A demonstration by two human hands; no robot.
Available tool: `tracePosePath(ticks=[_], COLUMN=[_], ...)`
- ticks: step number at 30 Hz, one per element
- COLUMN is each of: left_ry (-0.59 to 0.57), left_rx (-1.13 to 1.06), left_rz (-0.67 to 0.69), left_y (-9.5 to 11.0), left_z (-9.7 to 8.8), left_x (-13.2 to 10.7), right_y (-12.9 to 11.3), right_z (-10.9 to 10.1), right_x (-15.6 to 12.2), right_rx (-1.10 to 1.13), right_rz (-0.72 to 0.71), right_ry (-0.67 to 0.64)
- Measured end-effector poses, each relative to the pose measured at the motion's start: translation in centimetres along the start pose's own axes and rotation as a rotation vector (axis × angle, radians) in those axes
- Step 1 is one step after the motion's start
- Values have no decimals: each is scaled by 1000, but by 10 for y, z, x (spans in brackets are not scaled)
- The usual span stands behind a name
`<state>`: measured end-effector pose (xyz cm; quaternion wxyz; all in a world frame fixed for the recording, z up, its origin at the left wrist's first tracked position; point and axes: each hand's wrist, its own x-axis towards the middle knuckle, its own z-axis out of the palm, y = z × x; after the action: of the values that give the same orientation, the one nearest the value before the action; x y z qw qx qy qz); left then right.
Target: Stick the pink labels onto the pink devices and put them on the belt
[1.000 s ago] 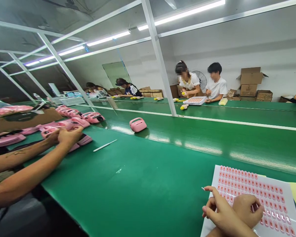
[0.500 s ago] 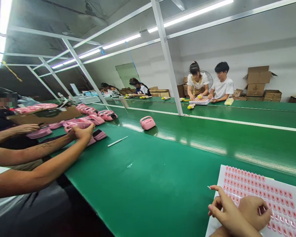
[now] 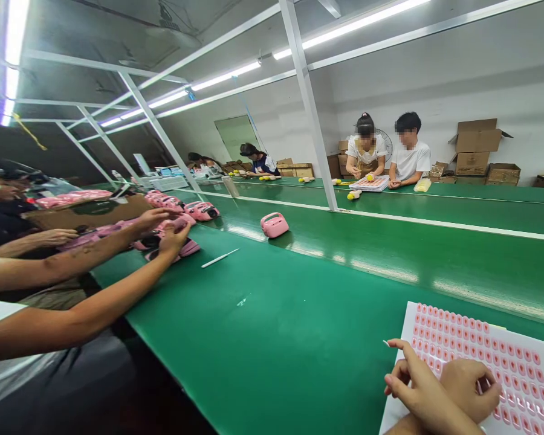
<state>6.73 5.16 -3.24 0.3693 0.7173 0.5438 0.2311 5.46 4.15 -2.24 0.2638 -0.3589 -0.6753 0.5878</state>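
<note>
At the lower right my wrists cross over a white sheet (image 3: 401,323) bearing rows of small pink oval pieces (image 3: 508,344) with reddish centres. My right hand (image 3: 410,380) points to the upper left across my left wrist. Its index finger is stretched out, with a small white tip at the end, and the other fingers bend loosely; I see nothing held. My left hand (image 3: 469,386) rests over the sheet, fingers curled in toward the thumb, with nothing visible in it. Both hands hide part of the rows.
Left of me, a co-worker's hands (image 3: 172,232) handle pink pouch-like items. A white pen-like tool (image 3: 220,258) lies on the green table (image 3: 272,338). A pink case with a handle (image 3: 274,225) stands farther back. Slanted white posts (image 3: 306,96) rise from the table; people work across it.
My hands keep their pose over the sheet. The co-worker's hands at left have shifted right and spread apart over the pink items. The view has shifted slightly.
</note>
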Motion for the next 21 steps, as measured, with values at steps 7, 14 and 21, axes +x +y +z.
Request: tracePosePath(ticks=[7, 14, 21], left_ry=[1, 1, -6], left_rx=[25, 33, 35], left_rz=[5, 28, 23], left_y=[-3, -5, -6], left_z=[2, 4, 3], left_x=[0, 2, 0], right_y=[0, 0, 4], right_z=[0, 1, 1], right_x=[0, 0, 2], right_rx=[11, 0, 27], right_rz=[0, -10, -20], right_ry=[-10, -1, 6])
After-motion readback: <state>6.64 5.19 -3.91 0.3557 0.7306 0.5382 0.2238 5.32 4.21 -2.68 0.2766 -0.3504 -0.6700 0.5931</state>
